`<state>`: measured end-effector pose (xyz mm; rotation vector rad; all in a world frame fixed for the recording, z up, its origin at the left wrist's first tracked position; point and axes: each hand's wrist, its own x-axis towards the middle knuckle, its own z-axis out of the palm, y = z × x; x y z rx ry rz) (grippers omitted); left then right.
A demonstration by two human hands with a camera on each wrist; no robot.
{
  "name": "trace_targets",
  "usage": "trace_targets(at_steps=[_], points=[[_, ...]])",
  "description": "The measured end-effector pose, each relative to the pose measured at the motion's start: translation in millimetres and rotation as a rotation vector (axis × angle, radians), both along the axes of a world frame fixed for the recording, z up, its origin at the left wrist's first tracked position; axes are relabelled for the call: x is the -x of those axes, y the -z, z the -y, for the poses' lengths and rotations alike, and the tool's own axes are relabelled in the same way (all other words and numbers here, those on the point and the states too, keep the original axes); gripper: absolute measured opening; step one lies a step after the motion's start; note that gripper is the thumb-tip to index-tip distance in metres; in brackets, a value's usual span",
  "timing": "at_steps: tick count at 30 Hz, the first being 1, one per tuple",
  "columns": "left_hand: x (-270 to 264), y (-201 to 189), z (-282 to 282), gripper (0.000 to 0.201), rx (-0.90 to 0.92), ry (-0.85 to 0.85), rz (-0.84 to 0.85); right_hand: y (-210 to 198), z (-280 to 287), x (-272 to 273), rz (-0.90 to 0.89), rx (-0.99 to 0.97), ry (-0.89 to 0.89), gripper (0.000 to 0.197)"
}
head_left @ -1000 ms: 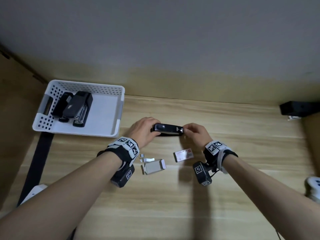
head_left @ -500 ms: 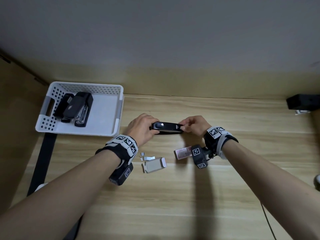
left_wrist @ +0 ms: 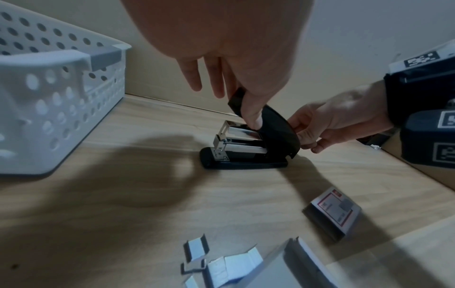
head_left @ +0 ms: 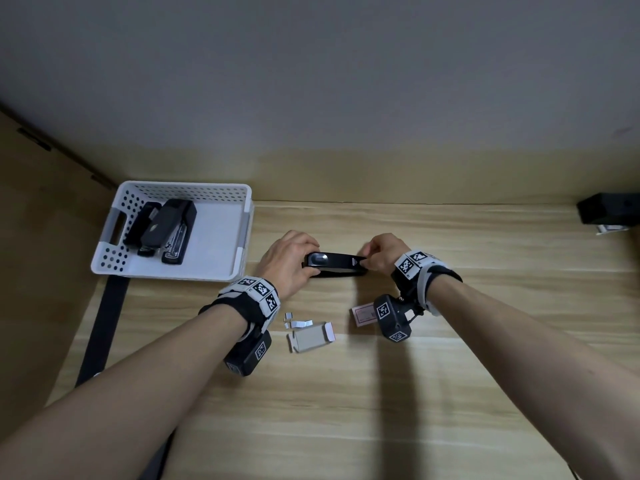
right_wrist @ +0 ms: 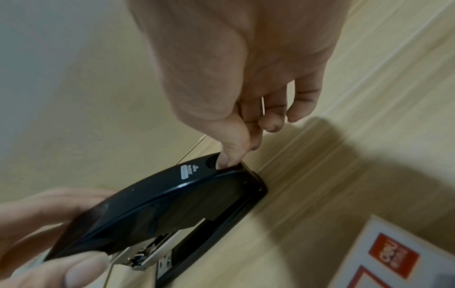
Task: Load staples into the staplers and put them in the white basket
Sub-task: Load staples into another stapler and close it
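A black stapler [head_left: 335,266] [left_wrist: 248,150] [right_wrist: 169,212] stands on the wooden table between my hands. My left hand [head_left: 290,261] [left_wrist: 246,109] grips its black top cover at the front end, and the cover is tilted up off the metal staple channel [left_wrist: 236,136]. My right hand [head_left: 381,254] [right_wrist: 234,154] pinches the rear end of the cover. The white basket [head_left: 173,271] [left_wrist: 49,97] stands at the far left with two black staplers [head_left: 166,230] lying in it. A staple box [head_left: 362,315] [left_wrist: 335,210] [right_wrist: 406,259] lies near my right wrist.
An open grey box tray [head_left: 310,337] and loose staple strips [head_left: 294,322] [left_wrist: 197,251] lie near my left wrist. A black box [head_left: 607,213] sits at the far right by the wall. A black strap [head_left: 100,337] runs along the table's left side.
The head view has shifted slightly. Both hands have stayed on the stapler, and my right wrist has risen and turned over the staple box.
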<state>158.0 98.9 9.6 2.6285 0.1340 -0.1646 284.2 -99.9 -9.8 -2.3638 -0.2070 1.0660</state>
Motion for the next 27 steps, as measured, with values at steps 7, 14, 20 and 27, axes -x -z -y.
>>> trace_targets(at_steps=[7,14,20,27], points=[[-2,-5,5,0.037,-0.042,-0.048,-0.046,-20,3,2,0.012,0.017,-0.043,0.021],[10,5,-4,0.054,-0.015,-0.107,-0.141,-24,10,15,0.304,-0.089,-0.286,0.031],[26,32,-14,0.058,0.095,-0.181,-0.202,-14,-24,45,0.428,-0.062,-0.512,0.051],[31,42,-22,0.054,0.194,-0.225,-0.15,-12,-32,50,0.576,-0.01,-0.509,0.042]])
